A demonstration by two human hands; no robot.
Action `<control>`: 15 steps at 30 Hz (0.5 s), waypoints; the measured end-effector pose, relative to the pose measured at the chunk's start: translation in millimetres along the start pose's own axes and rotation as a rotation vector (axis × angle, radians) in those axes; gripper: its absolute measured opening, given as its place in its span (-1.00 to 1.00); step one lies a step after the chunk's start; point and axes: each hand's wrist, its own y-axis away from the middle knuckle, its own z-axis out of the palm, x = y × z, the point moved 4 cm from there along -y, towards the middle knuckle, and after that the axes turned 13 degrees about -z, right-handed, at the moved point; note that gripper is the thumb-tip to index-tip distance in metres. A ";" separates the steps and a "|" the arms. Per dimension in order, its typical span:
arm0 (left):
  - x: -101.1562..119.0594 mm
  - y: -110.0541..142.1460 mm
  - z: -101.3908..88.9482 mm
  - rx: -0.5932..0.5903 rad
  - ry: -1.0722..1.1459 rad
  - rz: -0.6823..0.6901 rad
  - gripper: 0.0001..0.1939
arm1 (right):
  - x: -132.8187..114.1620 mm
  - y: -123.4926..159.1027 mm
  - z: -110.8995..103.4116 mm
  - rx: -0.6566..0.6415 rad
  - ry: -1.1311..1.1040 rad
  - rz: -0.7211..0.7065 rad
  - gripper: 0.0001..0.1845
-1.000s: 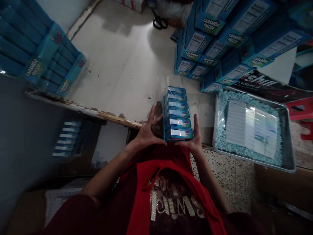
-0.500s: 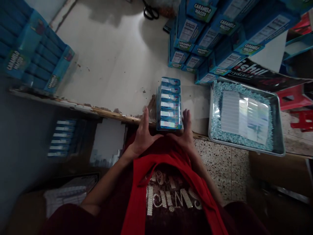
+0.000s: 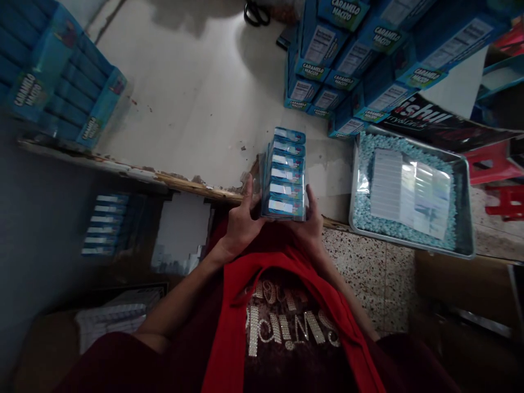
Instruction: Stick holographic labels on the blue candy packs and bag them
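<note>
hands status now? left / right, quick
Left hand: closed on the left side of the stack of blue candy boxes.
Right hand: closed on the right side of the same stack.

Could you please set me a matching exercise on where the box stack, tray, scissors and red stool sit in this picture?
Things:
1. box stack
2. tray
3. scissors
4. red stool

Places:
A. far end of the table, top of view
B. between both hands, at the table's near edge
C. right of the tray
D. right of the hands, full of pale blue pieces

Pairs: 1-B, 2-D, 3-A, 4-C
</note>
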 end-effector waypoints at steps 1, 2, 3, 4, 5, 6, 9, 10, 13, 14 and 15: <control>-0.8 0.5 -0.3 0.013 -0.009 0.011 0.23 | 1.0 0.7 1.1 -0.005 0.009 -0.009 0.40; -1.6 0.4 -0.3 0.023 -0.020 0.024 0.22 | 1.6 0.8 1.9 -0.005 0.022 -0.020 0.37; -2.6 0.1 -0.1 0.028 -0.034 0.038 0.19 | 1.7 0.7 2.6 -0.006 0.038 -0.032 0.35; -3.7 -0.2 0.1 0.029 -0.048 0.054 0.16 | 1.3 0.5 3.0 -0.009 0.052 -0.046 0.33; -4.9 -0.3 0.2 0.025 -0.060 0.071 0.13 | 0.2 0.5 3.3 -0.016 0.066 -0.064 0.32; -5.9 -0.1 -0.1 0.018 -0.070 0.091 0.11 | -1.7 0.6 3.2 -0.026 0.085 -0.086 0.31; -7.3 3.5 -4.6 0.031 -0.098 0.176 0.15 | -13.8 3.0 -1.2 -0.018 0.191 -0.210 0.25; -7.1 5.7 -7.5 0.054 -0.109 0.209 0.15 | -20.4 4.5 -4.3 0.012 0.244 -0.271 0.19; -5.4 13.4 -18.6 0.164 -0.110 0.284 -0.08 | -45.0 10.1 -14.3 0.145 0.445 -0.462 -0.25; -4.7 15.9 -22.3 0.200 -0.109 0.302 -0.23 | -53.0 11.6 -16.6 0.177 0.513 -0.511 -0.45; -4.0 18.1 -25.5 0.226 -0.115 0.321 -0.41 | -60.0 12.5 -18.1 0.191 0.573 -0.545 -0.65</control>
